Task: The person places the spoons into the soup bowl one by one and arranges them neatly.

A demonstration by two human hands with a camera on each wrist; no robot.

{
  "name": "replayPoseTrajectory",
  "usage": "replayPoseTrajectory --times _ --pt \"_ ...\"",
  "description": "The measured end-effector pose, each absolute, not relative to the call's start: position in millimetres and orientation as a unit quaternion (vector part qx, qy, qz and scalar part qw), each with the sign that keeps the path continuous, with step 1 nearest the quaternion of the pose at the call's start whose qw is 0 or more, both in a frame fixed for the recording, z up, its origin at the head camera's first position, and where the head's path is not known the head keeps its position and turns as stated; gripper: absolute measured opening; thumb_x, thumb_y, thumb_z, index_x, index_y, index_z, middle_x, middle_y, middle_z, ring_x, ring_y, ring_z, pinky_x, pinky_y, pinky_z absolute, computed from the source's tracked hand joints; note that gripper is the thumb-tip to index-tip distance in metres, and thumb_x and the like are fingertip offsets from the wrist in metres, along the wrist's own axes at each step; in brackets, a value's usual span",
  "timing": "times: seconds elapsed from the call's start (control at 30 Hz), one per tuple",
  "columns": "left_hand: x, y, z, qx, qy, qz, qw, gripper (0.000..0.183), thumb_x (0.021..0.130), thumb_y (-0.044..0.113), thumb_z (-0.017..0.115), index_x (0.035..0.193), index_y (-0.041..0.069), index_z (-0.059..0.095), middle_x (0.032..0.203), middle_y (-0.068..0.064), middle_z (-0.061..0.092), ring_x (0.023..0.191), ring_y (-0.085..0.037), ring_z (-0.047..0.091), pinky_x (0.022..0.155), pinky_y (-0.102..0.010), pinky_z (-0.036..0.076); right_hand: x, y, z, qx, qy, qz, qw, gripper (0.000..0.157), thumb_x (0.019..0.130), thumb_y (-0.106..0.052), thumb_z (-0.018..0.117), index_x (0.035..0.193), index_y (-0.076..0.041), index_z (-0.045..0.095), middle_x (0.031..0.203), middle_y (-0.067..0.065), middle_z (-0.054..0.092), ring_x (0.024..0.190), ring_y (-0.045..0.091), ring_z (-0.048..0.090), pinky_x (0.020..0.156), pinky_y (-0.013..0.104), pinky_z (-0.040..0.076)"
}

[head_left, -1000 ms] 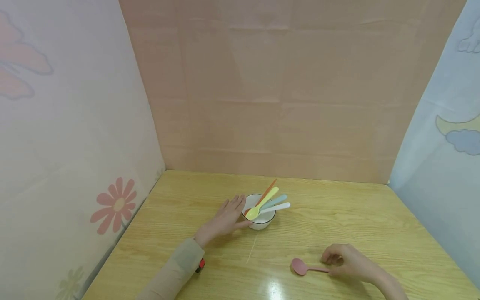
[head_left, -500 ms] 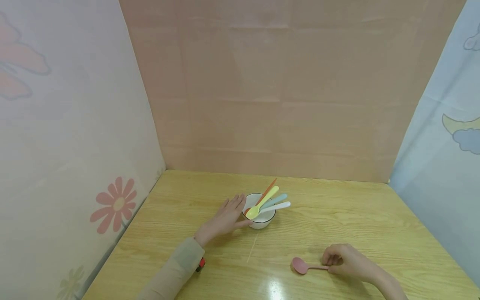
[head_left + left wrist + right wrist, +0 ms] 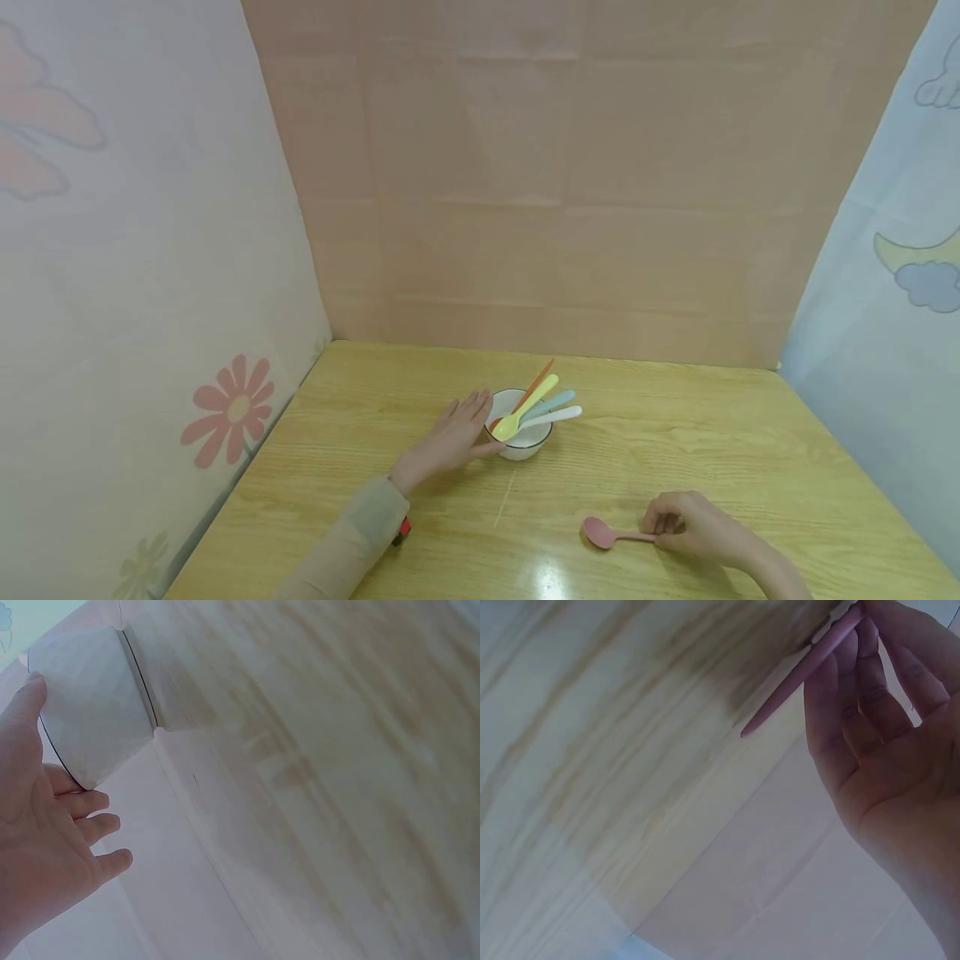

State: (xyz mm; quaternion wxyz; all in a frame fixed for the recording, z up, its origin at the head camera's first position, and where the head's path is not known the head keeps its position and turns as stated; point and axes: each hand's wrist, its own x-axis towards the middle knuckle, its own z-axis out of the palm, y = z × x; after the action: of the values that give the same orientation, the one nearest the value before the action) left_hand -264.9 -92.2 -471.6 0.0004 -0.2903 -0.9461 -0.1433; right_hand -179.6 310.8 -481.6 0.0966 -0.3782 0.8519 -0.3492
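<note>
A white bowl (image 3: 519, 452) with a dark rim stands mid-table, holding several utensils. A yellow spoon (image 3: 528, 406), a light blue handle (image 3: 553, 402), a white handle (image 3: 556, 415) and an orange handle (image 3: 536, 383) lean in it. My left hand (image 3: 450, 437) rests against the bowl's left side, its fingers extended and thumb at the near rim; in the left wrist view thumb and index finger touch the bowl's wall (image 3: 97, 705). My right hand (image 3: 693, 525) pinches the handle end of a pink spoon (image 3: 598, 532), whose round head points left, close over the table.
The wooden table (image 3: 360, 392) meets a tan back panel (image 3: 555, 208). Pale walls with printed pictures stand left (image 3: 150, 275) and right (image 3: 862, 375). A small red and black object (image 3: 402, 530) shows beside the left sleeve.
My right fingertips have shifted very slightly left along the pink spoon's handle. My left hand and the bowl stay in place.
</note>
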Motion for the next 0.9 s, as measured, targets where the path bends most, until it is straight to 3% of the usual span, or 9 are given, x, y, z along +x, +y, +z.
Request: replayPoseTrajectory --times 0.37,0.63,0.9 --pt "-264 -92 -471 -0.292 -0.945 -0.147 0.001 0.088 0.097 0.058 0.050 0.157 0.001 0.021 0.165 -0.018 0.021 0.154 -0.036 0.021 0.122 -0.058 0.023 -182 310 -472 -0.391 0.856 -0.333 0.062 0.014 0.084 -0.001 0.073 0.089 -0.014 0.069 0.081 -0.002 0.070 0.076 -0.006 0.059 0.059 0.019 0.053" --pt "-265 -92 -472 -0.291 -0.945 -0.147 0.000 0.089 0.097 0.060 0.048 0.157 0.001 0.019 0.165 -0.017 0.020 0.154 -0.035 0.019 0.123 -0.057 0.022 -191 309 -455 -0.401 0.859 -0.313 0.057 0.007 0.087 -0.008 0.074 0.088 -0.013 0.068 0.083 -0.003 0.070 0.076 -0.006 0.059 0.059 0.019 0.053" --pt "-266 -92 -472 -0.296 -0.944 -0.145 0.005 0.089 0.097 0.059 0.051 0.157 0.000 0.022 0.164 -0.018 0.022 0.153 -0.036 0.022 0.122 -0.057 0.024 -208 307 -436 -0.400 0.866 -0.292 0.069 0.012 0.088 -0.001 0.069 0.089 -0.013 0.068 0.084 0.000 0.070 0.077 -0.005 0.058 0.060 0.020 0.052"
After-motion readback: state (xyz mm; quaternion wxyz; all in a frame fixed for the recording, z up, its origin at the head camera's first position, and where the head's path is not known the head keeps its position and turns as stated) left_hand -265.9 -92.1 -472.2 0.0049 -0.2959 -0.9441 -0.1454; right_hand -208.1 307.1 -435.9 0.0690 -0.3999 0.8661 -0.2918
